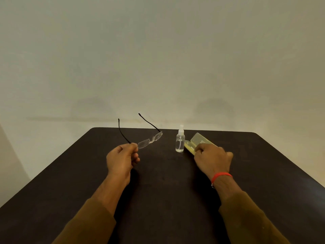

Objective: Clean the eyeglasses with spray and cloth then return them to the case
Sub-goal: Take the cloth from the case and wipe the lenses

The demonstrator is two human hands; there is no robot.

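My left hand (123,156) holds the eyeglasses (149,140) by the corner of one clear lens, above the table. Their two thin black arms are unfolded and point up and away. A small clear spray bottle (179,140) with a white nozzle stands upright on the dark table (158,191), right of the glasses. Just right of the bottle lies the open yellowish translucent case (198,139), lid tilted back. My right hand (213,158) rests curled on the case's near end, fingers pinching something pale yellow at its edge; whether that is a cloth or the case I cannot tell.
The dark table runs to a plain pale wall at the back; its far edge lies just behind the bottle and case. A red thread band (221,176) circles my right wrist. Brown sleeves cover both forearms.
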